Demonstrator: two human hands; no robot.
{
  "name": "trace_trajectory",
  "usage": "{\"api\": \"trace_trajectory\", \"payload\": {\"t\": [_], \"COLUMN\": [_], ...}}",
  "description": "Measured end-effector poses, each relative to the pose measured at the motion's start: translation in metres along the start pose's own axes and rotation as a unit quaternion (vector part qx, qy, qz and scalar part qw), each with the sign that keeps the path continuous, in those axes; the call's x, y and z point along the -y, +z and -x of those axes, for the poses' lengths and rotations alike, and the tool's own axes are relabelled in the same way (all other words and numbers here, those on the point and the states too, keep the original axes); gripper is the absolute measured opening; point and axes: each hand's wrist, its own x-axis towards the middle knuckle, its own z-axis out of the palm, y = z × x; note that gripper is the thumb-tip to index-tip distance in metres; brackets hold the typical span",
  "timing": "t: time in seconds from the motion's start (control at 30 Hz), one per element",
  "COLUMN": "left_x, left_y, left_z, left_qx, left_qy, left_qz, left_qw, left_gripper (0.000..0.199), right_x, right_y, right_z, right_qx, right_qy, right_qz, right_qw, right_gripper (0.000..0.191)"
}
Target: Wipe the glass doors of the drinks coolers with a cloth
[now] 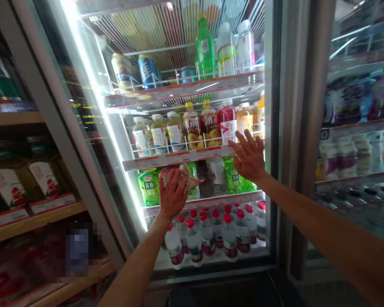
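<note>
A crumpled pale cloth point(186, 178) is in my left hand point(173, 192), which reaches in front of the lower shelf of a lit drinks fridge. Green packages point(149, 186) and a red one stand beside and behind that hand. My right hand point(248, 157) has its fingers spread, with nothing in it, near the price strip point(192, 157) of the middle shelf. Just behind its fingertips is a bottle of red drink point(228, 121). Another green package point(233, 177) sits below and left of the right palm.
Red-capped water bottles point(208, 234) fill the fridge floor. The top shelf point(185, 88) holds cans and a green bottle point(205, 49). A metal door frame point(302, 140) stands at right, and wooden shelves point(35, 219) with jars are at left.
</note>
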Motion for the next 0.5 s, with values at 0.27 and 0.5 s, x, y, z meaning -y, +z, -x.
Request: {"api": "trace_trajectory", "payload": {"t": [0.27,0.5], "left_x": [0.058,-0.008], "left_y": [-0.015,-0.001], "left_z": [0.008,-0.024], "left_qx": [-0.136,0.018], "left_qy": [-0.328,-0.037], "left_qz": [-0.065,0.022], "left_qw": [0.933,0.999], "left_gripper": [0.055,0.039], "right_x": [0.003,-0.007], "right_y": [-0.002,0.011], "right_z": [-0.002,0.001], "right_qx": [0.019,-0.044], "right_qy": [0.010,-0.022], "right_qz": [0.000,0.016], "right_qw": [1.000,0.999], "right_gripper": [0.050,0.049]}}
